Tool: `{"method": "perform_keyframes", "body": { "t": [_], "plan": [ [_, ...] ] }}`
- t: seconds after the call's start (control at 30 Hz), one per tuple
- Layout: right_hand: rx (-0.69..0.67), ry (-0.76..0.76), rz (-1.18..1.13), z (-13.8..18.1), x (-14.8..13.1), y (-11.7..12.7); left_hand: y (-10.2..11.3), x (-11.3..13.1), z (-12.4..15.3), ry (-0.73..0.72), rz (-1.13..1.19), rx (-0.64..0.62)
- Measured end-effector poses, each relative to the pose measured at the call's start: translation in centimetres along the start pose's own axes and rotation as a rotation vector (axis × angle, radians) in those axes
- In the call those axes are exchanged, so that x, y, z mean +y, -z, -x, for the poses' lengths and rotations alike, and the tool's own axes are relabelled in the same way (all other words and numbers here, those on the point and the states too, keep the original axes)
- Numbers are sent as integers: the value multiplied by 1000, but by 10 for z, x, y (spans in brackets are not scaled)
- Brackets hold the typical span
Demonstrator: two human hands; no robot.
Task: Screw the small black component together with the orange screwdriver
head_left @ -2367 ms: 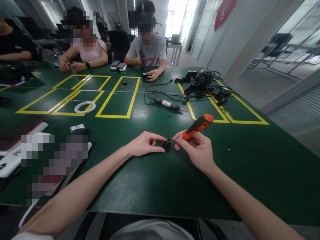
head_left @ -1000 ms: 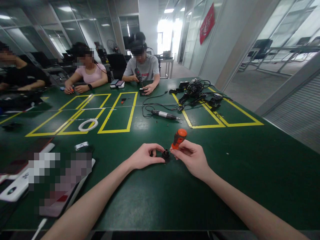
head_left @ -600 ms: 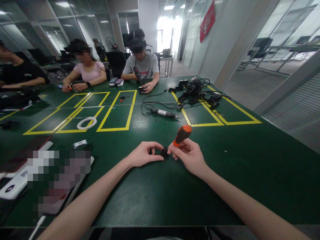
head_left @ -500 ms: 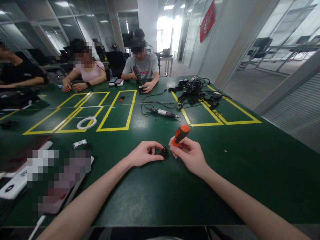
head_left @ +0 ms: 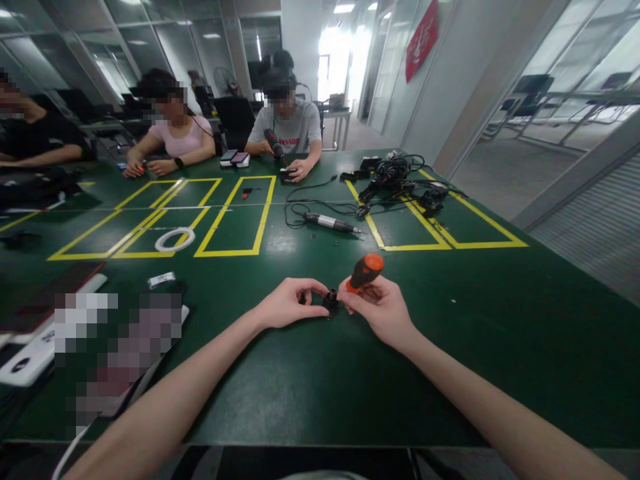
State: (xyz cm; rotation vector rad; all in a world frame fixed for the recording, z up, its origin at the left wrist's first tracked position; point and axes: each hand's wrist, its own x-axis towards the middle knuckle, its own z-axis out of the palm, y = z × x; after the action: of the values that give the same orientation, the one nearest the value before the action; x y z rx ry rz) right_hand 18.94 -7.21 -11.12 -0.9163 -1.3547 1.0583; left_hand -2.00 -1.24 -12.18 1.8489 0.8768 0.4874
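My left hand (head_left: 295, 303) pinches a small black round part (head_left: 331, 300) between thumb and forefinger, low over the green table (head_left: 280, 380). A short tube-like piece sticks up from that part. Close on its right, my right hand (head_left: 383, 310) is closed around a screwdriver (head_left: 367, 272) with an orange and black handle. The handle tilts up and to the right. The screwdriver's shaft and tip are hidden by my right fingers, so I cannot tell whether the tip touches the black part.
Ahead lies a grey and black electric screwdriver (head_left: 333, 223) with its cord. Tangled black cables (head_left: 393, 180) are heaped at the far right. A white tape ring (head_left: 175, 240) rests among yellow tape outlines. Phones and a white power bank (head_left: 37, 357) lie left. Several people sit across the table.
The screwdriver handle has tilted slightly more to the right. Both hands keep their grip by the black part. The whole view has shifted a little.
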Motion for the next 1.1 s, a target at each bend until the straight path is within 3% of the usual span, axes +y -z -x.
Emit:
{"method": "perform_keyframes", "body": {
  "t": [0.3,0.47,0.67,1.1],
  "plan": [
    [-63,18,-24,-3,1,2,-1,2,0,-4,-2,1],
    [-24,1,-108,-3,5,0,-1,2,0,2,-9,4],
    [22,4,-6,-3,-3,1,-1,1,0,-26,6,2],
    [35,-27,-46,0,-3,2,-3,3,1,-58,-9,12]
  ]
}}
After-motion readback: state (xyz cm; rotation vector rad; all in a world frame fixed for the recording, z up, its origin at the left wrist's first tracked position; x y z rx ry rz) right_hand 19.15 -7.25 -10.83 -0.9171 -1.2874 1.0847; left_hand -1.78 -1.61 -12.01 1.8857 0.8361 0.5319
